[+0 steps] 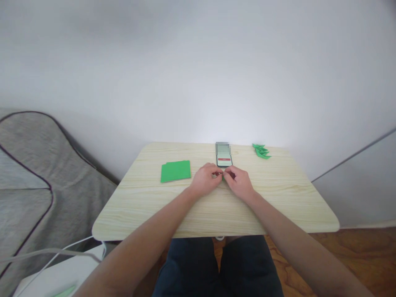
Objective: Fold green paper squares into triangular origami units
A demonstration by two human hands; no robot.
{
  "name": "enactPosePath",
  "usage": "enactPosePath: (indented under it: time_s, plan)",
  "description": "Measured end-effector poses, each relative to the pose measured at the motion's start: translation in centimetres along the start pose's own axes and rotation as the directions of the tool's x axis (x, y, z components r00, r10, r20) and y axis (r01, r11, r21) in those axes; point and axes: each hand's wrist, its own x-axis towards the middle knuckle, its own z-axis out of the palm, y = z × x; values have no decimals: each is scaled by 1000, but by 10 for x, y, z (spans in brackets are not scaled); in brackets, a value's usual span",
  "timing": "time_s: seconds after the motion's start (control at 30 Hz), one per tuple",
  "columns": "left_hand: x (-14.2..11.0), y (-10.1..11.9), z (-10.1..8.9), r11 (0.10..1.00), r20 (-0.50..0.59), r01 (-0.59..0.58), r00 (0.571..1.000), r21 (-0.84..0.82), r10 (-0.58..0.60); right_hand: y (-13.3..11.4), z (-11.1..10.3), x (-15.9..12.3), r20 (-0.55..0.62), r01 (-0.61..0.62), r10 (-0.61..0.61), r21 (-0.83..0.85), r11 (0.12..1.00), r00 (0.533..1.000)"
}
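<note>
- while both hands meet over the table (pixel 133 206), a small green piece (pixel 223 178) sits between their fingertips, mostly hidden, so its exact shape cannot be told.
- left hand (pixel 204 180): thumb and fingers pinch together at the tips, apparently clamped on the left side of the piece.
- right hand (pixel 238 181): thumb and fingers close in from the other side, tips almost meeting the left's, apparently clamped on the same piece.
- the step in hand looks like fine fingertip work, perhaps pressing a fold.
- the next move seems to call for steady, matched pressure from both thumbs, since so small a piece could slip or crease askew.
- phone (pixel 224 162): just beyond the fingertips, screen lit, its upper part blurred out.
- green sheets (pixel 176 171): just left of the left hand, lying flat, overlapping, edges slightly out of line.
- folded pieces (pixel 261 152): beyond the right hand and to its right, bunched together, green with pointed ends.
- grey cover (pixel 83 194): well left of the left hand, past the table's edge.
</note>
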Motion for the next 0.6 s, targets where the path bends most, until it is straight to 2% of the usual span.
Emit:
enactPosePath:
  time_s: [0.37,0.6]
  plan:
    - [-2,-3,2,996,8,93,996,-2,-93,3,-2,-4,24,11,-9,-102,995,1000]
    - [-3,1,1,997,43,77,996,3,-77,0,-3,-6,24,32,-29,-152,988,999]
